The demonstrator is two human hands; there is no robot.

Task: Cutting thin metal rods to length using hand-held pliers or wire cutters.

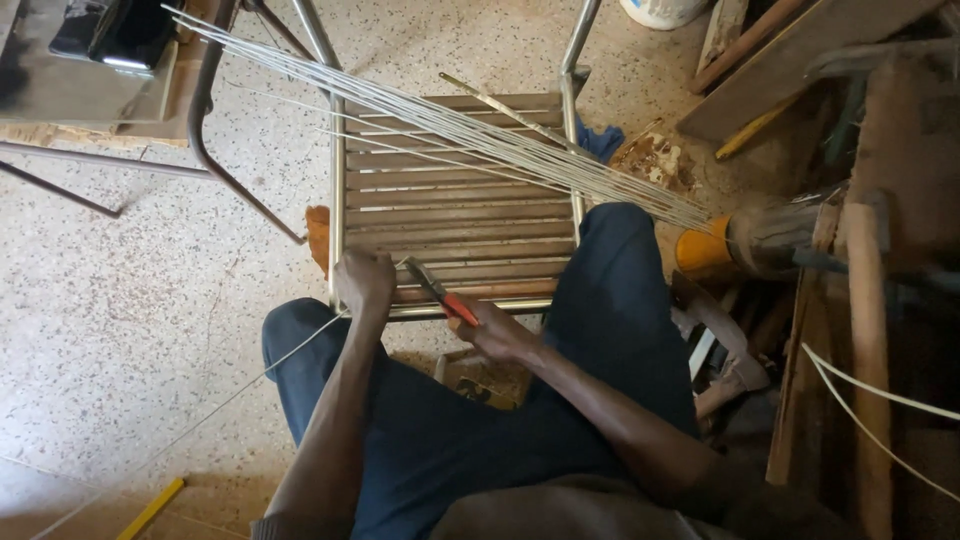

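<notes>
A metal-framed seat [336,200] with woven brown strips [455,215] stands on the floor between my knees. My left hand [363,282] is closed around a thin pale strand [300,350] at the frame's near left corner. My right hand [492,330] holds red-handled pliers [440,292], whose jaws point at the nearest woven strips. A bundle of long pale strands [450,125] lies slantwise over the seat, running toward an orange-tipped object [703,248] at the right.
Bent metal rods [215,150] lie on the speckled floor [120,320] at the left. Timber pieces [800,60] and wooden clutter [860,330] crowd the right side. A yellow stick [150,508] lies near the bottom left, a white bucket [662,10] at the top.
</notes>
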